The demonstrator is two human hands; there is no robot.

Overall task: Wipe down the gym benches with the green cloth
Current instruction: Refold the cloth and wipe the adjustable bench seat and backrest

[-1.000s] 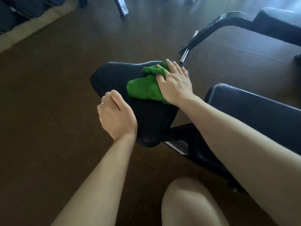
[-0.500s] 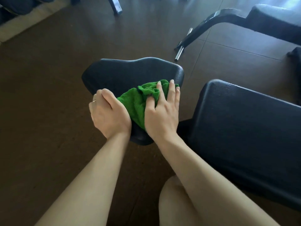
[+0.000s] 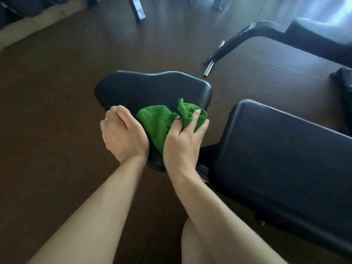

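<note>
The green cloth [image 3: 162, 124] is bunched under the right hand [image 3: 182, 143] on the seat pad [image 3: 152, 88] surface — fingers curled into it. The pad edge is gripped by the left hand [image 3: 122, 136] — long overlapping passes are probably best.

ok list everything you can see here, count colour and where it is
seat pad: 1, black, centre, under both hands
cloth: 1, green, bunched on the seat pad's near right part
back pad: 1, black, right of the seat pad
second bench: 1, black with a chrome foot bar, top right
metal leg: 1, dark, top centre on the floor
floor: 1, dark brown, all around
ring: 1, pale metal, on a left-hand finger
knee: 1, bare, bottom centre
left hand: 1, grips the seat pad's left edge
right hand: 1, fingers curled into the cloth
</note>
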